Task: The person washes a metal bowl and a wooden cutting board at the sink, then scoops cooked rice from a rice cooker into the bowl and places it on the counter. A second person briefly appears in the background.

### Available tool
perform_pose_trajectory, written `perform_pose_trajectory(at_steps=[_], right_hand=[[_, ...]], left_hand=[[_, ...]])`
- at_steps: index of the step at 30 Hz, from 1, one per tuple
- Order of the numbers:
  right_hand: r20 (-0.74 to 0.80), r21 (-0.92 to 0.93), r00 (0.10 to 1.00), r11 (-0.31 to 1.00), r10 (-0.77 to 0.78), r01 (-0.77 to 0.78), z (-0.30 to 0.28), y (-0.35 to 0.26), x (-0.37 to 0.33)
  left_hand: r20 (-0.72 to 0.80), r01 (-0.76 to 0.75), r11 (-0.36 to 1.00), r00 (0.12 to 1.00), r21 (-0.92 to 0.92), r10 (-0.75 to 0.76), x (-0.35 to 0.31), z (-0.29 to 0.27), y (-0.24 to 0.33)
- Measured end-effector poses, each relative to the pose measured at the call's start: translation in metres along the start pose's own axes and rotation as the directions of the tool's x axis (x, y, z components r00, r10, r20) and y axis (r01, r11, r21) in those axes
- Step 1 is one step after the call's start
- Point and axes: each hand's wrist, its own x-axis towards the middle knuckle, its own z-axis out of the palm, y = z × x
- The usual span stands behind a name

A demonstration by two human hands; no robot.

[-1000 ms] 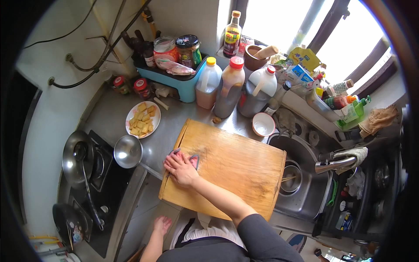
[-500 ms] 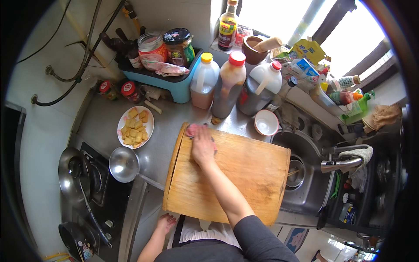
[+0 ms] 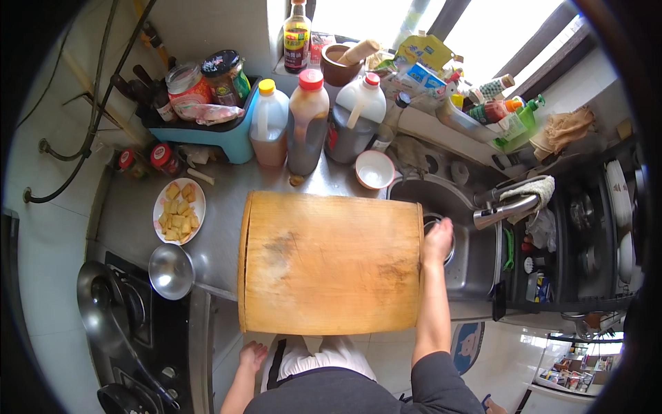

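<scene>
A large wooden cutting board [image 3: 331, 262] with dark stains and scratches lies in front of me. My right hand [image 3: 438, 241] is just past its right edge, over the near-left part of the steel sink [image 3: 476, 265]. Its fingers appear curled together, and whatever they hold is hidden; no pink cloth shows. A round metal basin [image 3: 449, 254] in the sink is partly behind this hand. My left hand [image 3: 253, 355] hangs below the board's near-left corner, fingers loosely apart, touching nothing.
A plate [image 3: 170, 230] of fried yellow pieces and a steel bowl [image 3: 172, 271] stand left, near the stove [image 3: 145, 331] with its wok [image 3: 98, 297]. Large bottles [image 3: 308, 127] and a white bowl [image 3: 374, 170] line the back. A faucet [image 3: 507, 209] reaches over the sink.
My right hand has moved from the board's far-left part to beyond its right edge. The pink cloth beneath it is no longer visible. The view has shifted; my left hand stays low.
</scene>
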Motion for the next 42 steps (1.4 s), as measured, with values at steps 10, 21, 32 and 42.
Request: perform_pose_trajectory(at_steps=[10,21,32,42], right_hand=[[0.477,0.599,0.224,0.501,-0.85,0.625,0.051,-0.175,-0.294],[0.226,-0.229,0.97,0.962,-0.094,0.146,-0.087,0.038,-0.117],[0.561,0.557,0.27,0.598,-0.783,0.577,-0.014,-0.129,-0.305],[-0.058,0.118,0.996,0.991,0.066,-0.059,-0.117,0.134,-0.142]], left_hand=[[-0.035,-0.005,0.989,0.999,0.15,0.011,-0.006,0.007,0.013],[0.026,-0.014,0.993,1.0,0.121,0.011,0.002,-0.004,0.012],[0.079,-0.058,0.978,0.996,0.2,0.043,-0.006,0.0,0.043],[0.036,-0.189,0.979,0.982,0.08,0.187,-0.016,0.015,0.055]])
